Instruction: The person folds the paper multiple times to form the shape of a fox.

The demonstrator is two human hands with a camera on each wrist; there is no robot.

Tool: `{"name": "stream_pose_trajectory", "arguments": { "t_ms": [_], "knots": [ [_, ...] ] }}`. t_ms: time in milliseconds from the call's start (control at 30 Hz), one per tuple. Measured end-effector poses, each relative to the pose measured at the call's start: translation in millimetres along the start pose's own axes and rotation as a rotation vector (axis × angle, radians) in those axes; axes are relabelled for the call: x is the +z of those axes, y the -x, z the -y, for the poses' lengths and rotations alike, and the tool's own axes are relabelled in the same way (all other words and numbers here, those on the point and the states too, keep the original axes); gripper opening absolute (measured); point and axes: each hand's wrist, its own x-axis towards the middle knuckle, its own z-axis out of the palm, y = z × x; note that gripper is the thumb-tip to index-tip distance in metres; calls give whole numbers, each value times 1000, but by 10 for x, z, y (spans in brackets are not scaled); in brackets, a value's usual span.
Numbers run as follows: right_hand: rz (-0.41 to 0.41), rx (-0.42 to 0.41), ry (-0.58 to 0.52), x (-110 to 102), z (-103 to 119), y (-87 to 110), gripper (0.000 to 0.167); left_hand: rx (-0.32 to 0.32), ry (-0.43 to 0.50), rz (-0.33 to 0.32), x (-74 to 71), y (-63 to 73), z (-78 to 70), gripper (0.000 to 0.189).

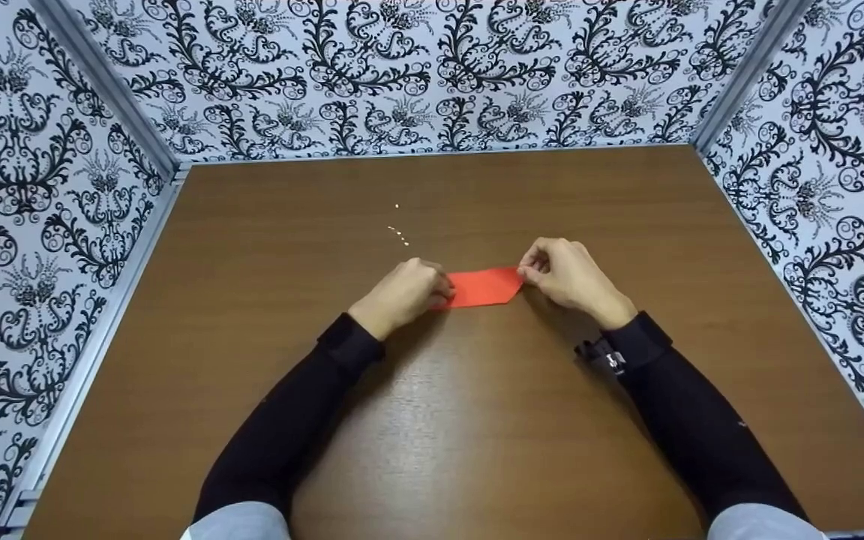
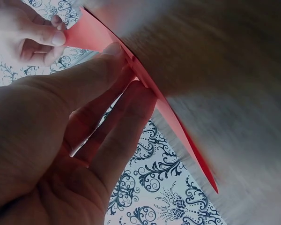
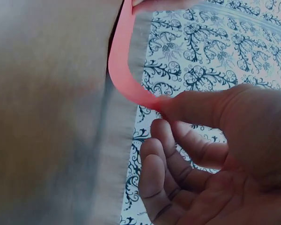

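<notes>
A folded piece of red paper (image 1: 484, 289) lies between both hands near the middle of the table, a long strip with a slanted right end. My left hand (image 1: 406, 292) covers its left end, and in the left wrist view the thumb and fingers grip the paper (image 2: 89, 33) from both sides. With thumb and forefinger my right hand (image 1: 567, 274) pinches the right end. In the right wrist view that end of the paper (image 3: 119, 61) curves up off the table toward the pinch, while the other fingers of the right hand (image 3: 201, 140) hang loosely curled.
Several tiny white specks (image 1: 402, 237) show on the brown wooden table (image 1: 282, 225) beyond the left hand. Patterned black-and-white panels (image 1: 432, 75) stand along the back and both sides. A black strap with a metal buckle (image 1: 613, 361) hangs at the right wrist.
</notes>
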Motion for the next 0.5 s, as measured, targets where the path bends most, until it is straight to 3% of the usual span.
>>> {"name": "stream_pose_trajectory", "arguments": {
  "t_ms": [267,500],
  "knots": [
    [-16,-143,-79,109,33,120,7,-12,-8,0,5,-4,-7,9],
    [36,-259,-180,228,77,124,10,-27,-25,-7,0,-10,-46,5]
  ]
}}
